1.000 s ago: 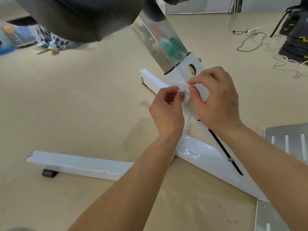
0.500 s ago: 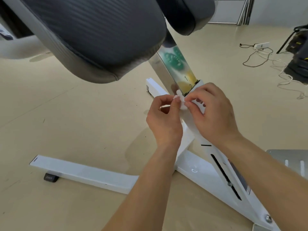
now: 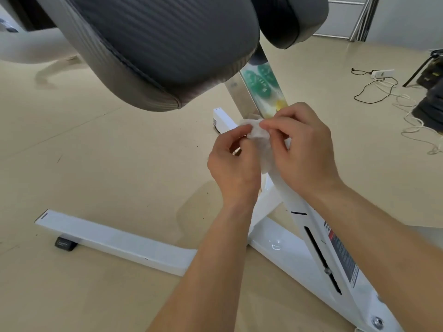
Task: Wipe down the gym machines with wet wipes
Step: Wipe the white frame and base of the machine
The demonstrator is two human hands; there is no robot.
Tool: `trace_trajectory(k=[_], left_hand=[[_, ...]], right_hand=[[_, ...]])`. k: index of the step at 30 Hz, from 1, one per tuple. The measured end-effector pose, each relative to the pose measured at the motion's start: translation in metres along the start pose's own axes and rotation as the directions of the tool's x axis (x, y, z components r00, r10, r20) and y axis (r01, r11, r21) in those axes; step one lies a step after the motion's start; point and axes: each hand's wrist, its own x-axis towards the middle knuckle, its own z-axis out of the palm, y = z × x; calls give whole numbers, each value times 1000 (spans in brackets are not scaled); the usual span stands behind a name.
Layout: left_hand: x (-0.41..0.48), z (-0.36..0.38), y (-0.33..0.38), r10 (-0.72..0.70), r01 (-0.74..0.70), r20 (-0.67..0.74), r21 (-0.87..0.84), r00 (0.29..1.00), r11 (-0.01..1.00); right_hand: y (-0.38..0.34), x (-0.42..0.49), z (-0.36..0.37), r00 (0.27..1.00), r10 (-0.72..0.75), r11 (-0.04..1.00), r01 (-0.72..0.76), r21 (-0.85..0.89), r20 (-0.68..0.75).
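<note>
A small crumpled white wet wipe (image 3: 258, 134) is held between both hands at the centre of the view. My left hand (image 3: 233, 164) pinches its left end with thumb and fingertips. My right hand (image 3: 304, 149) pinches its right end, fingers curled. Both hands hover just above the white slanted post (image 3: 309, 226) of the gym machine. The machine's white floor bar (image 3: 115, 238) runs left along the floor. Its chrome upright (image 3: 254, 89) rises behind the hands to a large dark padded seat (image 3: 163, 44) at the top.
A second dark pad (image 3: 287, 17) sits at the top right. Black and white cables and a power strip (image 3: 381, 75) lie on the beige floor at the right, beside dark equipment (image 3: 431, 92). A black rubber foot (image 3: 66, 243) sits under the floor bar.
The view has tilted upward, bringing the seat pad into sight. Both hands have lifted slightly, and the wipe between them has opened out from a tight wad.
</note>
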Motion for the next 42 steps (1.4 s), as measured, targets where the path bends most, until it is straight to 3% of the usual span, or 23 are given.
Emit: trace_trajectory(k=[7, 11, 16, 20, 23, 30, 34, 38, 42], left_hand=[[-10, -2, -14, 1, -1, 72, 1, 997, 1000], [5, 0, -9, -12, 11, 51, 3, 999, 1000], [20, 7, 1, -1, 0, -34, -25, 999, 1000], [40, 16, 21, 41, -53, -145, -80, 989, 995], [63, 20, 36, -17, -11, -195, -144, 981, 990], [47, 18, 23, -56, 33, -133, -172, 990, 985], [60, 15, 34, -64, 33, -147, -206, 987, 978], [56, 15, 36, 4, -20, -147, -105, 989, 994], [31, 9, 23, 55, -56, -42, -5, 998, 998]], right_hand=[[8, -13, -8, 991, -69, 991, 82, -110, 116], [11, 0, -12, 993, -31, 999, 35, -34, 112], [1, 20, -6, 990, 117, 992, -121, 40, 82], [-16, 53, 3, 989, 149, 983, -150, 103, 21], [-29, 77, 12, 983, 180, 974, -176, 140, -19], [-23, 46, 6, 960, 280, 948, -274, 161, -14], [-34, 72, 10, 951, 309, 929, -300, 218, -12], [-38, 76, 12, 961, 276, 948, -274, 165, 9], [-26, 36, -17, 947, 318, 936, -320, 145, 40]])
